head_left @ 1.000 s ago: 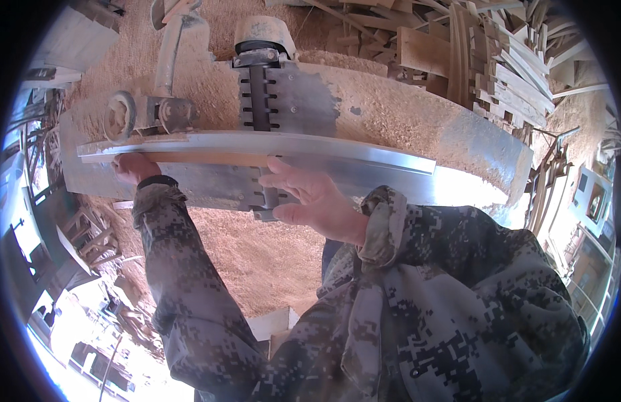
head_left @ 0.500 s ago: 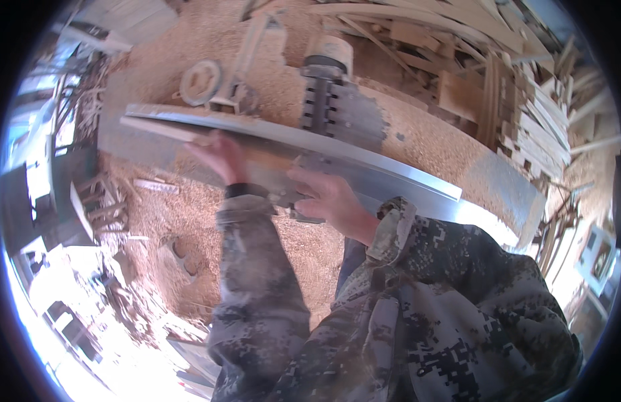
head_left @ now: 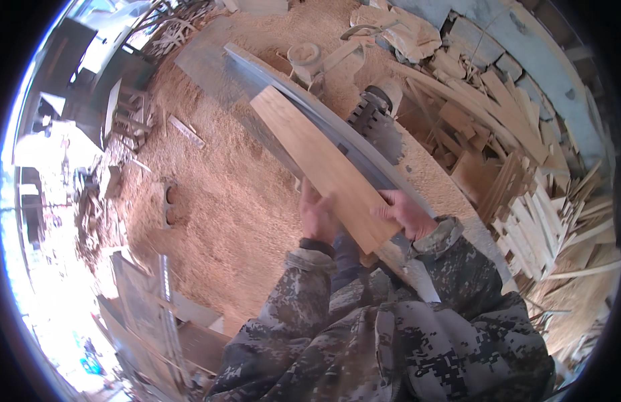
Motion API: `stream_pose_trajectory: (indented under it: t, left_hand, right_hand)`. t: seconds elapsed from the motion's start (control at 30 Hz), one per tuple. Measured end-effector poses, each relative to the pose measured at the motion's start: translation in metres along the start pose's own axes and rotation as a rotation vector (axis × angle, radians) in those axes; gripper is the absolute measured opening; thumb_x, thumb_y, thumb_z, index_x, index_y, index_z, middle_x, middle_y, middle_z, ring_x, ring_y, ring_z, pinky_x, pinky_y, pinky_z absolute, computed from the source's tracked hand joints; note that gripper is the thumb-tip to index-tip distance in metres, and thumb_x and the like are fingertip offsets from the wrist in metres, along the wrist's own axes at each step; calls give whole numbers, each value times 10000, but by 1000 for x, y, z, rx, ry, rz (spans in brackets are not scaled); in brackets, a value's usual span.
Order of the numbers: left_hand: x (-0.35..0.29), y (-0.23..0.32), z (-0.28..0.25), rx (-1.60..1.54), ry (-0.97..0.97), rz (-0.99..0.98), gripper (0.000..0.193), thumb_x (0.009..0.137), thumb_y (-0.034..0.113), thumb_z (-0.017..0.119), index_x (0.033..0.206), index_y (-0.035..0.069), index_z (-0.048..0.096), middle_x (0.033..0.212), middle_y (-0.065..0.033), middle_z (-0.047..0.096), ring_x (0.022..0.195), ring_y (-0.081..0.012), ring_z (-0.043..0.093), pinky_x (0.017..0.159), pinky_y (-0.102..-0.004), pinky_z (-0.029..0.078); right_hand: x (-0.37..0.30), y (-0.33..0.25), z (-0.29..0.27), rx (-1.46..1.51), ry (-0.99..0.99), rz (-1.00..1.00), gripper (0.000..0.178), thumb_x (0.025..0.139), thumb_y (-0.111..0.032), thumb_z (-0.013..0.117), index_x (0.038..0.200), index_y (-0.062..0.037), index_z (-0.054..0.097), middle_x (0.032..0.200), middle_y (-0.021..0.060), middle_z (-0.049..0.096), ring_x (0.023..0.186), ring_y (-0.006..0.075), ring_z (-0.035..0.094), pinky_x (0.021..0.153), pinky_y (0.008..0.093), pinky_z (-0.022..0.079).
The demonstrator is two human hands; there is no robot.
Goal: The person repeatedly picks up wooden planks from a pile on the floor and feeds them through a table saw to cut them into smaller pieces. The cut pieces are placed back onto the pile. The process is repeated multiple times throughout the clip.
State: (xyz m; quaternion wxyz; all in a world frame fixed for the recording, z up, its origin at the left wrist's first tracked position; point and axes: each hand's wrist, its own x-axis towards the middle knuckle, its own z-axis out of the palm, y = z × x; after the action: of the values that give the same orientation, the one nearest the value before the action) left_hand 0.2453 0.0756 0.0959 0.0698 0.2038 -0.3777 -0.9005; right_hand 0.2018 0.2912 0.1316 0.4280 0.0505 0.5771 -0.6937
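Observation:
A wooden board [head_left: 324, 157], pale and flat, is held between my two hands above the metal bed of a woodworking machine. My left hand [head_left: 318, 216] grips its left edge, thumb on the upper face. On the opposite edge, near the close end, my right hand [head_left: 405, 213] is closed with its thumb on top. The board's far end points up and left, beside the long metal fence [head_left: 310, 104]. Both hands' other fingers are partly hidden under the board.
Beyond the fence sit a toothed dark cylinder [head_left: 372, 106] and a round handwheel [head_left: 304, 56], dusted with sawdust. Offcuts [head_left: 535, 231] are heaped at the right. Sawdust [head_left: 217, 194] covers the floor on the left, with sheet panels [head_left: 133, 285] at lower left.
The board has come off the fence toward me, its broad face now showing. My right hand has gone from lying spread to gripping its edge. The view has turned.

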Motion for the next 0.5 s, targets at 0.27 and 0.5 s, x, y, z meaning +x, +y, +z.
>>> stream_pose_trajectory:
  t: [0.27,0.5]
  left_hand:
    - [-59,-123,38,443,132,148,667,1029,82,602,1606,-105,328,1633,-275,438,1520,-355,442,1252,-412,359]
    - [-92,-194,96,895,320,358,757,990,24,594,1631,-113,215,1697,-352,247,1592,-491,237,1330,-484,205]
  right_hand:
    - [-131,110,-68,-1170,434,-378,521,844,-122,752,1322,18,599,1054,274,698,998,521,662,877,579,546]
    - [-247,213,-126,-1359,480,-373,509,863,-140,730,1325,-8,561,1064,250,662,995,487,656,830,594,542]
